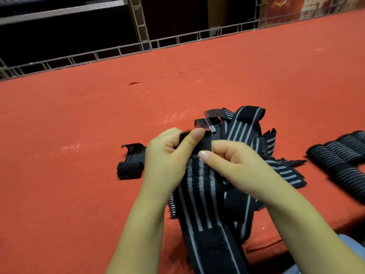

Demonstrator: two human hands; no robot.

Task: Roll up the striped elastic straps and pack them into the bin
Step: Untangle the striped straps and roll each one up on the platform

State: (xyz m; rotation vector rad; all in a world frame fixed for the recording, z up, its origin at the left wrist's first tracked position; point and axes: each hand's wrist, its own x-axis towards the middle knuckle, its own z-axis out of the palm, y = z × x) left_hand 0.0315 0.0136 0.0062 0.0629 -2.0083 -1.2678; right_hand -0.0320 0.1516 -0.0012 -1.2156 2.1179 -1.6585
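Note:
A black elastic strap with grey stripes [199, 210] runs from the near table edge up to both hands. My left hand [167, 155] pinches its black end between thumb and fingers. Just to the right, my right hand [237, 165] grips the same end with curled fingers. Behind the hands lies a loose pile of striped straps [248, 127]. One folded strap [131, 161] sits alone left of my left hand. Several rolled straps [343, 155] lie in a row at the right. No bin is in view.
The work surface is a red cloth-covered table [98, 125] with a small tear near its middle. A low wire rail [122, 51] runs along its far edge, with dark shelving behind. The near table edge shows at the lower right.

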